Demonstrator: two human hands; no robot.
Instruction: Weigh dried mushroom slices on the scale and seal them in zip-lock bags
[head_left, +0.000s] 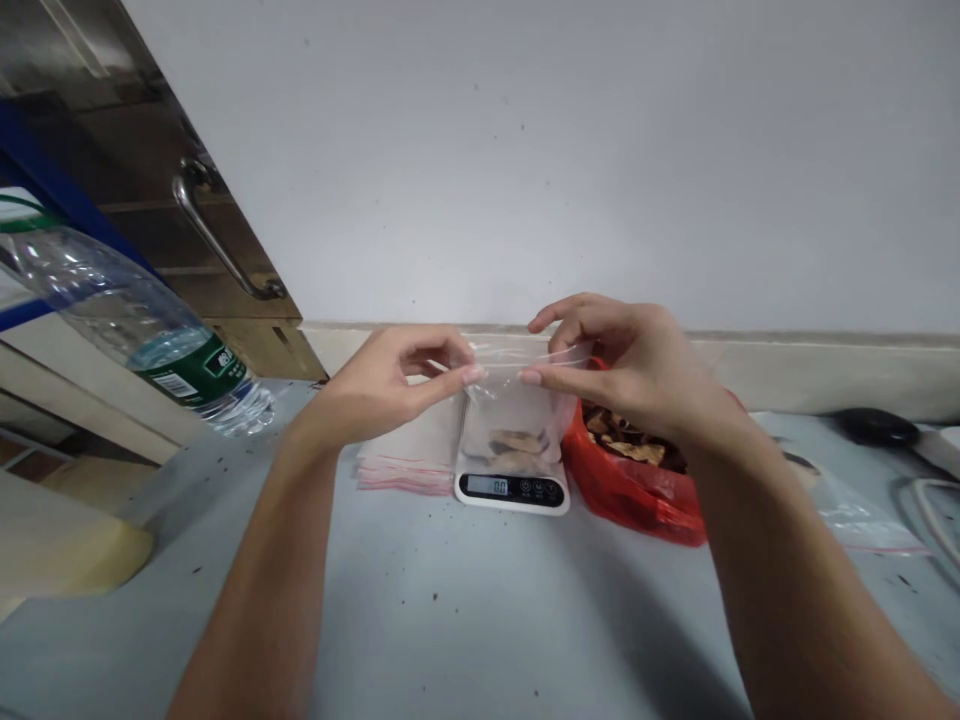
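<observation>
Between my hands hangs a clear zip bag [517,410] with a few brown dried slices [517,442] at its bottom. My left hand [401,380] pinches the bag's top left edge between thumb and fingers. On the top right, my right hand [619,360] grips the same edge with thumb and bent fingers. Behind and below the bag is a white digital scale [551,505], its display reading 0.0; whether the bag touches it I cannot tell. A red plastic bag [637,500] full of dried brown pieces [637,452] stands right of the scale, partly hidden by my right arm.
A stack of empty zip bags [405,475] lies left of the scale. A water bottle [187,350] stands at the left, near a pale yellowish object [82,540]. Another zip bag [862,520] and a black object [877,427] lie right. The wall [555,170] rises behind.
</observation>
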